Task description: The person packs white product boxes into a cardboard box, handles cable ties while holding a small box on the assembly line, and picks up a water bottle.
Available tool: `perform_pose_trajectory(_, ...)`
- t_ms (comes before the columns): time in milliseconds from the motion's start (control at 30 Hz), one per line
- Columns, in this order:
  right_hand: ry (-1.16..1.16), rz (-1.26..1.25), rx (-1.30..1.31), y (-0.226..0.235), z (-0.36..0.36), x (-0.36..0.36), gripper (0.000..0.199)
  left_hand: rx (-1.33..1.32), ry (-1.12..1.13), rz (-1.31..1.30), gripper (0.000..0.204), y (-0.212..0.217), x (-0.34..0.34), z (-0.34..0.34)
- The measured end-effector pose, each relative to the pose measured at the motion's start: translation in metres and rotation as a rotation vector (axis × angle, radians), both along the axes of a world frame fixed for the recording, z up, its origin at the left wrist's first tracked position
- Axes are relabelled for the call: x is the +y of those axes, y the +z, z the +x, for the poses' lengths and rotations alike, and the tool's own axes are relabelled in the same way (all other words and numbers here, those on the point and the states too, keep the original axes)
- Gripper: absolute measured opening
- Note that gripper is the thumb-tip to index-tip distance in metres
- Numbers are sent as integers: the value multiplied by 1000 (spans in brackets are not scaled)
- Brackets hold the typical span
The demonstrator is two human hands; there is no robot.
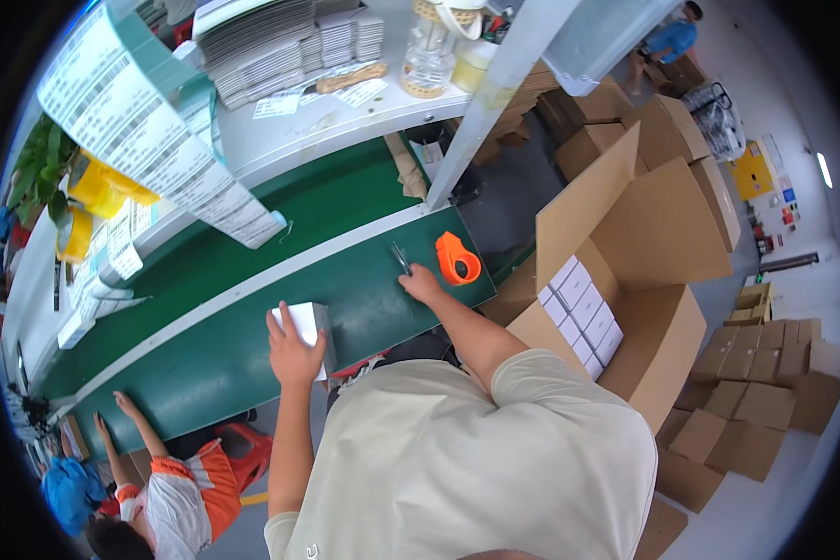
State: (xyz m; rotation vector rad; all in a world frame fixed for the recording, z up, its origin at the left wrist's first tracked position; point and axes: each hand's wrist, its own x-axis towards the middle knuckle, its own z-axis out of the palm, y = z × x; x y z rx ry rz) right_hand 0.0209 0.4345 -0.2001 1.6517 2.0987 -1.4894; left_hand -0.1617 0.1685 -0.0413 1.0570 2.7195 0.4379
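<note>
My left hand (295, 353) lies over a small white box (305, 323) at the near edge of the green work surface (369, 299). Its fingers spread across the top and the thumb presses near the right side. Further right, my right hand (422, 283) is closed around a slim dark pointed tool (399, 256), whose exact kind I cannot make out. The tool's tip points away from me, over the surface. Just right of that hand is an orange tape dispenser (457, 259), apart from it.
An open carton (663, 350) with rows of small white boxes (583, 313) stands at right. A metal post (495, 103) rises beyond the bench. Label strips (131, 103) hang at upper left. A co-worker (182, 490) reaches onto the bench at lower left. Stacked cartons (747, 401) line the far right.
</note>
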Motion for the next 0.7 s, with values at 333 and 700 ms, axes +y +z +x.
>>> perform_pose_trajectory(333, -262, -717, 350, -7, 2, 1, 17, 0, 17, -27, 97, -1, 0, 0)
perform_pose_trajectory(700, 70, -410, 62, 36, -4, 20, 23, 11, 19, -24, 98, -2, 0, 1)
